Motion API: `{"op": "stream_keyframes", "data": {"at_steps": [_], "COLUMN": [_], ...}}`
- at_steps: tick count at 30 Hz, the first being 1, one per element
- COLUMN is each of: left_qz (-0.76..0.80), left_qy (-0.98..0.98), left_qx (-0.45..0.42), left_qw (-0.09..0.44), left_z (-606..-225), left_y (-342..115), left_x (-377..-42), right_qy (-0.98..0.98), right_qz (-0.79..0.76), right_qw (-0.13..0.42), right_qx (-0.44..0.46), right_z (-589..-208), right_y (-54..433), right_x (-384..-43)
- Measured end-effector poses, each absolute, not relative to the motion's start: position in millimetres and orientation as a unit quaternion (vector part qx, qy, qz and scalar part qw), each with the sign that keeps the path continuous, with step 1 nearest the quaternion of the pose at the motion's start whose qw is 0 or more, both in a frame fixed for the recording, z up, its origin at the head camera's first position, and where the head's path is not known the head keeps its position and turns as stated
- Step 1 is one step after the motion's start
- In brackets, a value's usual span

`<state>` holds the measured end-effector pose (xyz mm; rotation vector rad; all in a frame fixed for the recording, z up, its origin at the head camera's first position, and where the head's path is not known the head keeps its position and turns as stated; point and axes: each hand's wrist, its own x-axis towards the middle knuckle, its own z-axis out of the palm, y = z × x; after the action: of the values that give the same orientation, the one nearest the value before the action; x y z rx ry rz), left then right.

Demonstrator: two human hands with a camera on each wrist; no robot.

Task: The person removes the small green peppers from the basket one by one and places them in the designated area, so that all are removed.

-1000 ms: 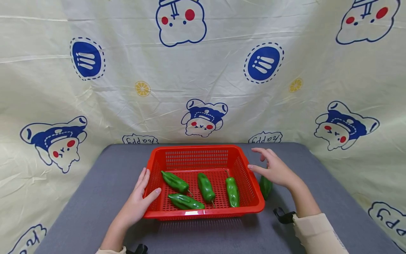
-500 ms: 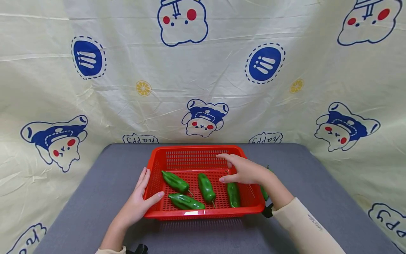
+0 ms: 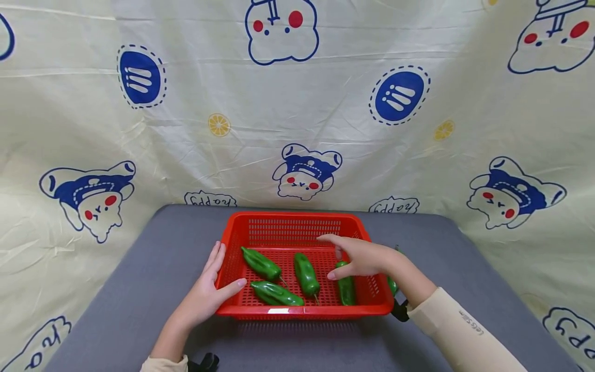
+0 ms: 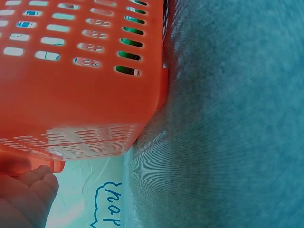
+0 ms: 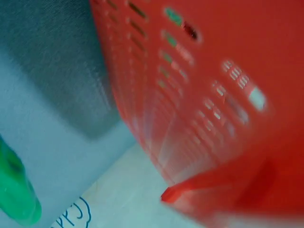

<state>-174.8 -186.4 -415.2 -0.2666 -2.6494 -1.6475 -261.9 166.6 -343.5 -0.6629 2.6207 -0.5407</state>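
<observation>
A red plastic basket [image 3: 304, 311] with slotted walls holds several green peppers. My left hand [image 3: 204, 294] rests along its left rim, fingers straight and thumb [image 3: 232, 288] reaching over the edge. In the left wrist view, part of that hand [image 4: 28, 199] shows at the lower left beside the basket wall [image 4: 71, 104]. My right hand [image 3: 362, 257] is inside the right part of the basket, thumb and fingers apart, over the rightmost pepper [image 3: 346, 292] and partly covering it. Left of it lie a middle pepper [image 3: 307, 275] and two others, one upper [image 3: 262, 264], one lower [image 3: 276, 294].
Outside the basket on the right, another green pepper [image 3: 392, 285] lies on the grey table [image 3: 297, 346], partly hidden by my right arm. The right wrist view also shows a pepper [image 5: 16, 190] outside the basket. A patterned cloth [image 3: 186, 155] hangs behind the table.
My right hand has moved left from beside the basket to over its inside, then lowered slightly toward the rightmost pepper. The left hand keeps its place at the rim. The head view has shifted slightly.
</observation>
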Motion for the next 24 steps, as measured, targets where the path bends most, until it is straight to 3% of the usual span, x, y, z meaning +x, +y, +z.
{"op": "stream_keyframes", "data": {"at_steps": [16, 24], "left_qz": [-0.519, -0.521], "left_qy": [-0.851, -0.850], "left_qx": [-0.080, -0.075], "left_qw": [0.002, -0.003], "left_z": [-412.6, -416.1], "left_y": [-186.4, -184.0], "left_x": [-174.7, -173.8], "right_qy": [0.929, 0.919], "right_qz": [-0.206, -0.219], "right_qw": [0.168, 0.171], "right_qx": [-0.259, -0.279], "right_z": [-306.2, -317.5], "right_y": [163.5, 141.2], "right_x": [-261.9, -280.4]}}
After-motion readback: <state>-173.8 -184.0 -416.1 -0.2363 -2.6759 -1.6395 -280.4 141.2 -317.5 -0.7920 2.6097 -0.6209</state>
